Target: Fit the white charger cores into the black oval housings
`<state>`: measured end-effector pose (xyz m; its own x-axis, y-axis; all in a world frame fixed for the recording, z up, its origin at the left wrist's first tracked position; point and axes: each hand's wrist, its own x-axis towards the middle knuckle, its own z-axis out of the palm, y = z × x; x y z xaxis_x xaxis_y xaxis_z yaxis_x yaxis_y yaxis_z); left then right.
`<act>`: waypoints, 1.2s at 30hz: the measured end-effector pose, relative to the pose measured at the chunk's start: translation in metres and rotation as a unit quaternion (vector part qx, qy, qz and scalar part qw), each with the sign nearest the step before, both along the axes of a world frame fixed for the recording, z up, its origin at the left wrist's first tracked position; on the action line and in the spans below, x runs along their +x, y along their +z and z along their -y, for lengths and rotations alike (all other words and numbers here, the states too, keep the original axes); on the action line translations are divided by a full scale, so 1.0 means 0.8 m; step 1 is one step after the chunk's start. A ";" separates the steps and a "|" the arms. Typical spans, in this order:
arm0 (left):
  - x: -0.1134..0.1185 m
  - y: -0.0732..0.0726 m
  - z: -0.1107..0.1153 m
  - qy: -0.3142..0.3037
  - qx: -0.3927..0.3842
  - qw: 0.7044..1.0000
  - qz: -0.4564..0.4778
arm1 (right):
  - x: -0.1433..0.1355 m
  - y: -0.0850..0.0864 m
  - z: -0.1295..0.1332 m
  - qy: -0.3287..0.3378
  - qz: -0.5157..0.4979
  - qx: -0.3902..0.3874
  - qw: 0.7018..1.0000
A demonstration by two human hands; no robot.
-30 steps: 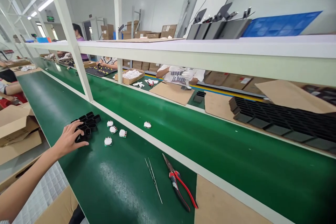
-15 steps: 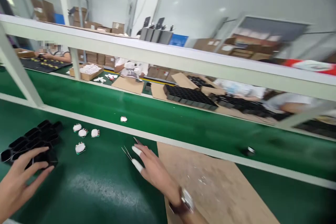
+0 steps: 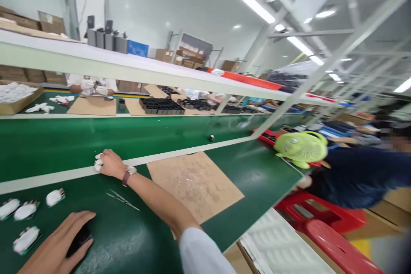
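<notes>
My left hand [image 3: 61,242] is curled round a dark black piece [image 3: 79,239] at the lower left; the fingers cover most of it, so its shape is unclear. Beyond it, my right hand [image 3: 111,163] reaches to the pale strip at the belt's near edge. White covers sit on its fingertips, which are pinched together; anything between them cannot be made out. Metal tweezers [image 3: 123,200] lie on the green table between the hands. Several white-topped parts on small green boards, one of them a white part [image 3: 55,197], lie above and left of my left hand.
A stained cardboard sheet [image 3: 195,186] lies right of my forearm. On the green belt [image 3: 167,130] stands a small black part [image 3: 211,138]. A lime-green fan [image 3: 301,147], red stools [image 3: 340,244] and a person in dark clothes [image 3: 359,175] are at the right.
The view has swung right. My right hand has let go of the tweezers and reached to the belt edge. My left hand has moved off the black tray, which is out of view, with a black piece.
</notes>
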<state>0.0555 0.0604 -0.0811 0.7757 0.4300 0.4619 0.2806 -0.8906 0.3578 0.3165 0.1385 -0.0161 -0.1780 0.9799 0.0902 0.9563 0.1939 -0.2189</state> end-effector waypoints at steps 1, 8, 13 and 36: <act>-0.001 -0.002 0.000 -0.002 -0.011 1.000 -0.003 | -0.006 -0.007 0.011 0.045 -0.009 -0.004 0.999; -0.021 0.008 0.021 -0.007 -0.162 0.986 -0.038 | 0.012 -0.035 0.118 0.216 -0.052 0.032 0.974; -0.025 0.018 0.028 0.000 -0.198 0.980 -0.035 | 0.062 -0.044 0.172 0.131 0.004 0.019 0.991; -0.028 0.024 0.026 0.074 -0.272 0.959 -0.041 | -0.034 -0.084 0.174 0.150 -0.220 0.071 0.961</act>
